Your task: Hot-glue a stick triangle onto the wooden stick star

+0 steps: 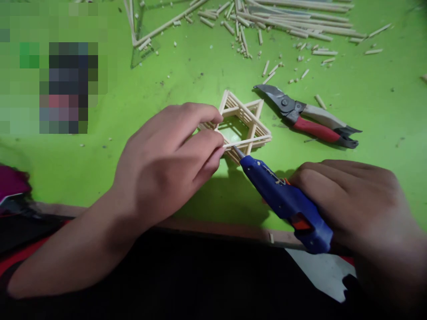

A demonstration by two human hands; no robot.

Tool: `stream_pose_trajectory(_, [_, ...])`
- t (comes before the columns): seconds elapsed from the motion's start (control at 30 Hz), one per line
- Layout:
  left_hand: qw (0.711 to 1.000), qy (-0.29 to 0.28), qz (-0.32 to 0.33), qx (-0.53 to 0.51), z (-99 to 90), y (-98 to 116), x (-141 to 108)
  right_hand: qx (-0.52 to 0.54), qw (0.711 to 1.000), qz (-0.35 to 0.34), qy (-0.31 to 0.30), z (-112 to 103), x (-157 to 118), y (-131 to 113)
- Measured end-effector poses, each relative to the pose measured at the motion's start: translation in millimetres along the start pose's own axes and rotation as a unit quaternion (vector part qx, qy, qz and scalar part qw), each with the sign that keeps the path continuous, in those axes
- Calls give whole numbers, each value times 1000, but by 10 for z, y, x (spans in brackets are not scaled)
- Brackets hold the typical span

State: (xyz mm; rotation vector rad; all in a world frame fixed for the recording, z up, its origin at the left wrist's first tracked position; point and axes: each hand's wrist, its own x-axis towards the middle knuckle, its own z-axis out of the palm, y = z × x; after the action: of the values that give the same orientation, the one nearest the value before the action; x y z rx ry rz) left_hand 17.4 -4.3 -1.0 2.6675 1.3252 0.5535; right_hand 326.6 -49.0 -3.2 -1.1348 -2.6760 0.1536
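A star-shaped frame of stacked thin wooden sticks rests on the green table. My left hand pinches its left side between the fingers, which hide that part of the frame. In my right hand is a blue glue gun, gripped by its handle. The metal nozzle touches or nearly touches the stick along the star's near side; I cannot tell which. Bits of dried glue cling to the gun's body.
Red-and-white handled pruning shears lie right of the star. Long wooden sticks and several cut pieces are scattered at the back. A clear set square lies back left under sticks. The table's wooden edge runs in front of me.
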Motion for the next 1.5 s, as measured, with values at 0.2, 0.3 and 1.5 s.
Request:
stream_pose_trajectory(0.2, [1000, 2, -1, -9, 0, -3, 1, -1, 999, -8, -32, -67, 14, -28])
stream_pose_trajectory(0.3, [1000, 0, -1, -9, 0, -2, -4, -13, 999, -2, -29, -59, 12, -39])
stream_pose_trajectory(1.5, [1000, 9, -5, -9, -2, 16, 9, -48, 997, 50, -36, -39, 32, -77])
